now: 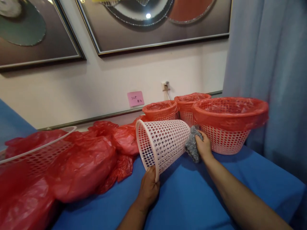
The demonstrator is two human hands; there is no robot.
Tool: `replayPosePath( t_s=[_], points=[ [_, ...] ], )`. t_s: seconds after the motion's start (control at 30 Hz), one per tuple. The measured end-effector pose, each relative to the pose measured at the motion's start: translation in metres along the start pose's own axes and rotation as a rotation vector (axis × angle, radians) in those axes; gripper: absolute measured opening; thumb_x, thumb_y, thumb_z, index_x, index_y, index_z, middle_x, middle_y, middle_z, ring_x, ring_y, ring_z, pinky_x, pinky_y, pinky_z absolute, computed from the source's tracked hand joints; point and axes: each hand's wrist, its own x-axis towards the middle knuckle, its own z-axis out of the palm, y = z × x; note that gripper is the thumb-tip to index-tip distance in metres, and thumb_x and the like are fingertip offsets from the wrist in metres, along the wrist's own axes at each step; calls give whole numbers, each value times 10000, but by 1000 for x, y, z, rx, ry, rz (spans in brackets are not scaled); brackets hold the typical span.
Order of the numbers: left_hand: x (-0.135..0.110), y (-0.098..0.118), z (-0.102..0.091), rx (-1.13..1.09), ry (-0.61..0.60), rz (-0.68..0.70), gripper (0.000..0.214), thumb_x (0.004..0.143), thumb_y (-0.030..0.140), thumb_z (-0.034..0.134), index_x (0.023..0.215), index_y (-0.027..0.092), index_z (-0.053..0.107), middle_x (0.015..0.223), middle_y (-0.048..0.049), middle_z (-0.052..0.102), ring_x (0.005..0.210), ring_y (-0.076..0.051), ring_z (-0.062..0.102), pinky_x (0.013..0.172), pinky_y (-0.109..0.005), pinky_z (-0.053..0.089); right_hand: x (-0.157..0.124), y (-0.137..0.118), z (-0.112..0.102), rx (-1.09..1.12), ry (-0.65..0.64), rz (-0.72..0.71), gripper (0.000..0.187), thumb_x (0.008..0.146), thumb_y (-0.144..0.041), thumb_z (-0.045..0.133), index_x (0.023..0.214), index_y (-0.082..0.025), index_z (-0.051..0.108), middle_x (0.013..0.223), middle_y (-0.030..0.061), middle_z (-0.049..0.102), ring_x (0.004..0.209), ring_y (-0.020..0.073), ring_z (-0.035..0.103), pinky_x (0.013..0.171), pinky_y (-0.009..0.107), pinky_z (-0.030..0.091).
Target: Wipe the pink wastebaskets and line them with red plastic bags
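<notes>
A pale pink, perforated plastic wastebasket is tipped on its side above the blue-covered table, its mouth toward the left. My left hand is closed around the lower part of its rim. At the basket's base, my right hand grips a grey cloth and presses it against the plastic. The fingertips of the right hand are partly hidden by the cloth.
Three baskets lined with red bags stand behind and to the right, the largest basket nearest. Crumpled red plastic bags and another basket fill the left side. A blue curtain hangs at right; a pink note is on the wall.
</notes>
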Motion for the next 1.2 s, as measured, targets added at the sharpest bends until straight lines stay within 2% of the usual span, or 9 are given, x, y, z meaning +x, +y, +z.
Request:
replayPosePath(
  t_s=[0.07, 0.17, 0.33, 0.47, 0.67, 0.73, 0.87, 1.03, 1.2],
  points=[
    [2, 4, -2, 17, -11, -1, 589, 806, 49, 457, 1342, 193, 657, 1221, -118, 708, 1198, -276, 636, 1116, -508, 496, -15, -16, -3, 11, -83, -127, 407, 861, -364, 554, 1200, -197, 706, 1125, 119, 693, 1073, 285, 664, 1022, 497, 530],
    [5, 16, -7, 44, -28, -6, 463, 830, 100, 501, 1225, 203, 719, 1065, -111, 728, 1103, -291, 665, 1046, -505, 540, -53, -51, -7, 60, -317, -530, 431, 886, -280, 589, 1313, -246, 644, 1328, 128, 581, 1201, 273, 633, 1033, 455, 545],
    [4, 38, -16, -61, 124, 46, 370, 900, 345, 623, 1230, 195, 695, 1120, -123, 728, 1059, -313, 687, 958, -484, 586, -96, -86, -11, 231, -606, -974, 555, 840, -278, 610, 1390, -252, 536, 1334, 130, 554, 996, 231, 686, 788, 343, 634],
    [-1, 41, -18, -138, 243, 52, 314, 1007, 331, 534, 1248, 203, 689, 1120, -112, 744, 1062, -272, 716, 967, -428, 595, -93, -82, -10, 197, -585, -888, 528, 813, -244, 622, 1338, -267, 578, 1299, 111, 595, 985, 249, 699, 808, 355, 631],
    [0, 42, -16, -104, 106, 71, 334, 1024, 288, 504, 1288, 210, 694, 1247, -132, 732, 1159, -276, 697, 1011, -437, 581, -36, -47, -6, 33, -179, -252, 365, 908, -286, 548, 1240, -194, 669, 1163, 138, 666, 1112, 299, 672, 1017, 529, 551],
    [2, 44, -16, -66, 45, 78, 357, 1015, 275, 503, 1321, 213, 675, 1255, -133, 726, 1165, -277, 690, 1010, -439, 579, -27, -42, -6, 18, -119, -159, 360, 914, -311, 544, 1218, -176, 681, 1114, 141, 676, 1075, 307, 676, 1012, 561, 545],
    [3, 44, -15, -8, -23, 87, 356, 999, 248, 485, 1293, 211, 683, 1229, -132, 727, 1126, -274, 691, 995, -443, 575, -53, -61, -13, 61, -254, -454, 408, 909, -268, 576, 1307, -207, 642, 1247, 141, 612, 1161, 291, 646, 1016, 497, 561],
    [2, 45, -15, -33, -30, 117, 266, 969, 312, 542, 1138, 244, 735, 1112, -111, 744, 1005, -267, 702, 884, -402, 594, -100, -95, -23, 251, -521, -819, 547, 869, -232, 590, 1414, -200, 550, 1340, 160, 512, 993, 228, 687, 795, 352, 639],
    [-1, 46, -18, -145, 195, 105, 354, 962, 371, 592, 1270, 211, 663, 1097, -112, 738, 1002, -273, 720, 912, -424, 613, -103, -96, -19, 285, -633, -932, 519, 839, -222, 568, 1357, -192, 576, 1200, 143, 591, 892, 218, 680, 706, 333, 626]
  ],
)
